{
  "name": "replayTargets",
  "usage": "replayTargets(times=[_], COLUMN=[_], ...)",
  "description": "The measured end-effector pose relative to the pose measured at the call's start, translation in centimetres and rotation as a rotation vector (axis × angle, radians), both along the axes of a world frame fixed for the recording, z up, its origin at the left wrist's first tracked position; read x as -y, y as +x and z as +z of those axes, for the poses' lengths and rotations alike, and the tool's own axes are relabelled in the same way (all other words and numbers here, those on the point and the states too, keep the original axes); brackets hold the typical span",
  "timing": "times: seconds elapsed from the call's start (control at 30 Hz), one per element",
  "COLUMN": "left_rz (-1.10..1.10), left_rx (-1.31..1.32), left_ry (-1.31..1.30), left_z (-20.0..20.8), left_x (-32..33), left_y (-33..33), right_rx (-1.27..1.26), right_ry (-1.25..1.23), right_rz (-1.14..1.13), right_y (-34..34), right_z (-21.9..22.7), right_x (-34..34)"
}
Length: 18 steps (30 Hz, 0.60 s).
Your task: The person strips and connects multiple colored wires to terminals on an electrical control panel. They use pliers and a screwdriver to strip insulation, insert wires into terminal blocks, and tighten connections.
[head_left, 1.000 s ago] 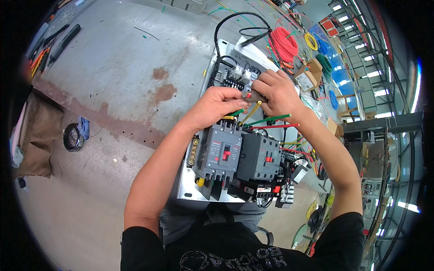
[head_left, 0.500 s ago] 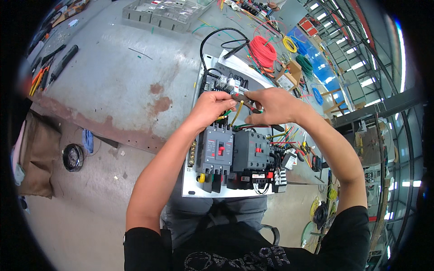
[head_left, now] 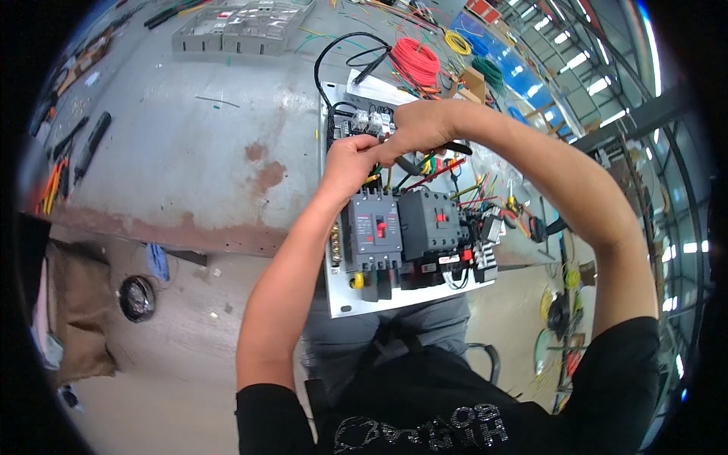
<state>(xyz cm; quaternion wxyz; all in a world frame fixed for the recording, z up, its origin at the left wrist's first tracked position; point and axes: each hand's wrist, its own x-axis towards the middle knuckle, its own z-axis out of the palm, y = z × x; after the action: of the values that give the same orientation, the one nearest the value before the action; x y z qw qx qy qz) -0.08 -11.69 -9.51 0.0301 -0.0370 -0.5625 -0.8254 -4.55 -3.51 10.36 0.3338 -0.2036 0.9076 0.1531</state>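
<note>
On the far side of the grey circuit breaker (head_left: 371, 231), a dark-handled tool (head_left: 459, 149) was clamped in the right hand (head_left: 415, 127), handles pointed right, against the left hand (head_left: 351, 164), whose hold was hidden.

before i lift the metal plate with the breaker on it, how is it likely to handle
The metal plate will probably stay stiff, being a flat sheet. It may tip nearside down: its near edge overhangs the bench, and the bulky breaker sits toward that end. The red wire would likely sway, since its end juts out free.
</note>
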Motion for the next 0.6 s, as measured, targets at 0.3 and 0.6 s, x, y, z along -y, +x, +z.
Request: replayTargets(times=[0.3,0.6], left_rz=[0.007,0.006], left_rx=[0.046,-0.04], left_ry=[-0.033,-0.041], left_z=[0.0,-0.5], left_x=[-0.3,-0.6], left_y=[0.1,0.3], right_rx=[-0.457,0.006], right_ry=[0.154,-0.006], right_rz=[0.368,-0.023], right_y=[2.8,-0.1], right_z=[-1.8,-0.2], right_x=[-2.4,-2.6])
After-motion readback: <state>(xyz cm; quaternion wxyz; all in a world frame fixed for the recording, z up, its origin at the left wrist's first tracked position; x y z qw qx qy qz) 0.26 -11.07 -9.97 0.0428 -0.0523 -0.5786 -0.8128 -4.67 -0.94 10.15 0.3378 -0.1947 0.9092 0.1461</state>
